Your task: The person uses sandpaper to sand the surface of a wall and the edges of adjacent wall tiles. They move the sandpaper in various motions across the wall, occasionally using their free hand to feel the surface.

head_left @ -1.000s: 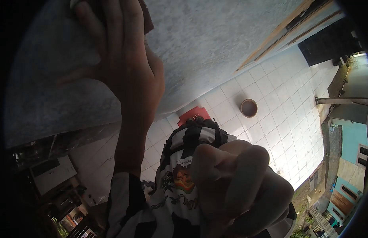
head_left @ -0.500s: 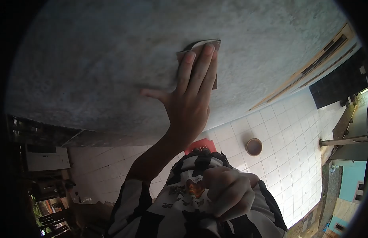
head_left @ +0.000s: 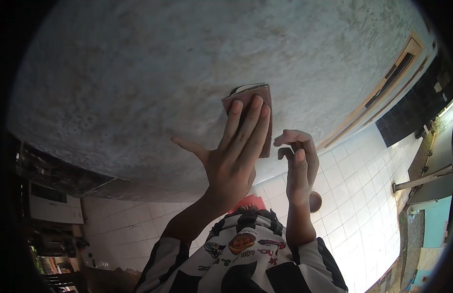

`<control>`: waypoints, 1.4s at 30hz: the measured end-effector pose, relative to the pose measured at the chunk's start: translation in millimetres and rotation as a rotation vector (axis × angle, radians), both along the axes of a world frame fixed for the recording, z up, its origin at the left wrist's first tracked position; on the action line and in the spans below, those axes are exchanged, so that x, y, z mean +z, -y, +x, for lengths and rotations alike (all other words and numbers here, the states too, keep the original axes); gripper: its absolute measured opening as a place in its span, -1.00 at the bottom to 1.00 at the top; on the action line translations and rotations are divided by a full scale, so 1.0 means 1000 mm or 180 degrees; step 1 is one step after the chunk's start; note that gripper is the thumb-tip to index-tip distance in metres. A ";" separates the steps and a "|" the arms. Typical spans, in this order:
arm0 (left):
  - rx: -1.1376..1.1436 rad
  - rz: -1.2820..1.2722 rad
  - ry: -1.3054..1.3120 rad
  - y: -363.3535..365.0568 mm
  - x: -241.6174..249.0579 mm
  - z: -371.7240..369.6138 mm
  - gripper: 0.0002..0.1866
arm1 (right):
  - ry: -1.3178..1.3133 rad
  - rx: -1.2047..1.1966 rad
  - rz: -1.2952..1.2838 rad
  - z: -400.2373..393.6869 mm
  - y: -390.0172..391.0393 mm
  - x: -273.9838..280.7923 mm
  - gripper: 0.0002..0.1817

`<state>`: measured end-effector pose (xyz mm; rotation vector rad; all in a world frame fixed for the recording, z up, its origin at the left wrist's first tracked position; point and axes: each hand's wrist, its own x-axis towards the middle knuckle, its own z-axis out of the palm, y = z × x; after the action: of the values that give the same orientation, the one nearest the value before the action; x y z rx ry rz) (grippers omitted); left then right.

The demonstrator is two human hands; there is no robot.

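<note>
My left hand point(head_left: 231, 158) presses a folded, brownish sheet of sandpaper point(head_left: 262, 132) flat against a grey plastered wall point(head_left: 138, 88). Three fingers lie together on the sheet, and one digit sticks out to the left. The sheet's top edge curls away, showing a paler layer behind. To the right, my right hand point(head_left: 300, 168) is raised beside the sandpaper without touching it. Its fingers are loosely bent and apart from the thumb, with nothing between them.
A round brown bowl point(head_left: 315, 201) stands on the white tiled floor point(head_left: 353, 195), partly behind my right forearm. Something red point(head_left: 248, 202) shows below my shirt. A wooden frame point(head_left: 382, 93) is set in the wall at right. A white cabinet point(head_left: 55, 202) stands at left.
My left hand and the sandpaper sit lower in view, nearer my body; the view has shifted too. My right hand has risen from before my chest towards the wall, its fingers opening.
</note>
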<state>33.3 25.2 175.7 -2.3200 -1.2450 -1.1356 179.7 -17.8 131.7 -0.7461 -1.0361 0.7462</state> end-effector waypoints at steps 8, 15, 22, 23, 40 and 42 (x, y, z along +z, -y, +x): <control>-0.1434 0.0029 -0.0051 -0.002 -0.025 -0.037 -0.54 | -0.0577 -0.0008 0.0142 -0.043 -0.007 0.010 -0.67; -0.0587 0.1029 0.0242 0.006 -0.065 -0.142 -0.55 | 0.1566 -0.3798 0.1238 0.028 -0.039 0.034 -0.68; 0.1489 0.0349 0.1209 -0.002 -0.068 -0.189 0.04 | 0.2974 -0.3208 0.1972 0.045 -0.097 0.013 -0.43; 0.1481 0.0351 0.1247 -0.005 -0.075 -0.195 0.04 | 0.3003 -0.3214 0.1998 0.045 -0.100 0.011 -0.43; 0.1732 0.0231 0.0559 -0.007 -0.088 -0.199 0.17 | 0.2859 -0.3881 0.1261 0.041 -0.095 0.028 -0.56; 0.1720 0.0243 0.0590 -0.008 -0.091 -0.199 0.17 | 0.3245 -0.3749 0.1480 0.024 -0.094 0.019 -0.52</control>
<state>-165.6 33.2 84.6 -1.6892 -1.7190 -1.1829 203.3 76.3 150.4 -1.1481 -1.3127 -0.9685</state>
